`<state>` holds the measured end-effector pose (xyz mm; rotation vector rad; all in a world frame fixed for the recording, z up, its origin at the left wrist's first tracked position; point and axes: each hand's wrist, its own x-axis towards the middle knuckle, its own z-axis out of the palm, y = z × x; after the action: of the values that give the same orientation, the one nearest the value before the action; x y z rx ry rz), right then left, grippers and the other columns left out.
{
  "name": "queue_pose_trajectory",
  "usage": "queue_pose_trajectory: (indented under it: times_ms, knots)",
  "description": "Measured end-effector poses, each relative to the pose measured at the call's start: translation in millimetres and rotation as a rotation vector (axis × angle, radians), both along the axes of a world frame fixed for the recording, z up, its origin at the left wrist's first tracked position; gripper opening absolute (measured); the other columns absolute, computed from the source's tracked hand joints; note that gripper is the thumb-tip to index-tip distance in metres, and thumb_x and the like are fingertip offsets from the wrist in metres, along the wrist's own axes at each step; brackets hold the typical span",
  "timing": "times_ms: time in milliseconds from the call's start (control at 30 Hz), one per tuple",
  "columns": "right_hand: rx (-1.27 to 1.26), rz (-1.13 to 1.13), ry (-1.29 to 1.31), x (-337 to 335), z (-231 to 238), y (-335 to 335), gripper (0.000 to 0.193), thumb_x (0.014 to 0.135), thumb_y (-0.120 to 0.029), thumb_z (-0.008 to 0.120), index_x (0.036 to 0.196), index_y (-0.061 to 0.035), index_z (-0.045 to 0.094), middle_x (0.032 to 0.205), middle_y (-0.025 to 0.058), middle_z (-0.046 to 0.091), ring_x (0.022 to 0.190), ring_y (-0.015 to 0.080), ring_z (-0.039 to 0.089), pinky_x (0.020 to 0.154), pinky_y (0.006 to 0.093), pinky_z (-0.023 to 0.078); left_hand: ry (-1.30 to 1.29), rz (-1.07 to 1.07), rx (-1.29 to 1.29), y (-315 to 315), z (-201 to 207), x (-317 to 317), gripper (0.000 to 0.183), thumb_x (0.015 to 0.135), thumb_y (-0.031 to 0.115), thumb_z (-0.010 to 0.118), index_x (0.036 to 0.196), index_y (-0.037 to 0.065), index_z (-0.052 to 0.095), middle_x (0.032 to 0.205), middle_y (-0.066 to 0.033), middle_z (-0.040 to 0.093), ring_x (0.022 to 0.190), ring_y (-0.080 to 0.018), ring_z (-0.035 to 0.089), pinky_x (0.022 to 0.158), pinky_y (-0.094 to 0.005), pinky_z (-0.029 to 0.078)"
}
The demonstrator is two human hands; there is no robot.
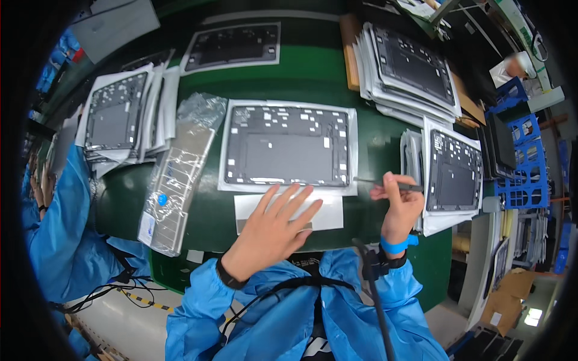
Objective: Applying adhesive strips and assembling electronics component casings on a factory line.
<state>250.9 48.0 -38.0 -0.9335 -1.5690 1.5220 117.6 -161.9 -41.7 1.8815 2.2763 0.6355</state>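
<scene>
Tablet housing [295, 157] parked on the green table [367, 219]

It's on a white foam sheet [353, 141], probably against scratches. Hands apart: my left hand [265, 234] is spread at the near edge, maybe steadying; my right hand [401, 209] pinches a slim dark tool [412, 188].

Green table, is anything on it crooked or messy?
Yes: the left stack looks messy, its white sheets sticking out at uneven angles. The middle panel lies fairly straight, with no obvious damage.

Dark tool [410, 188] in right fingers [392, 183]
</scene>
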Motion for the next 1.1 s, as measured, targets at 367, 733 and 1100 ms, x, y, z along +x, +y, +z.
queue_pose_trajectory:
  times_ms: [367, 733, 1100]
  knots:
    - [-0.036, 0.041, 0.156, -71, -9, 65, 0.021, 0.091, -0.015, 0.071, 0.093, 0.0049, 0.064, 0.075, 0.0136, 0.068, 0.062, 0.0196, 0.068, 0.056, 0.0272, 0.055, 0.176, 0.008, -0.295, 5, -1, -49, 0.051, 0.095, 0.037, 0.058, 0.138, 0.01, 0.052, 0.144, -0.0158, 0.047, 0.128, -0.0357, 0.047, 0.103, -0.053, 0.041]
    - [-0.123, 0.059, -0.014, -65, -50, 72, 0.018, 0.09, -0.012, 0.072, 0.09, 0.0045, 0.064, 0.076, 0.012, 0.068, 0.064, 0.0176, 0.068, 0.059, 0.027, 0.055, 0.19, -0.17, -0.164, 103, 29, -88, 0.041, 0.092, 0.029, 0.061, 0.125, 0.006, 0.061, 0.1, -0.0078, 0.061, 0.093, -0.024, 0.061, 0.083, -0.0355, 0.048]
    - [-0.145, 0.076, -0.01, -85, -61, 67, 0.016, 0.089, -0.008, 0.073, 0.091, 0.0055, 0.064, 0.075, 0.011, 0.069, 0.064, 0.0154, 0.069, 0.06, 0.0247, 0.055, 0.294, -0.131, -0.078, 122, -18, -102, 0.041, 0.088, 0.024, 0.064, 0.125, 0.007, 0.061, 0.095, -0.0072, 0.058, 0.085, -0.0218, 0.062, 0.075, -0.0346, 0.053]
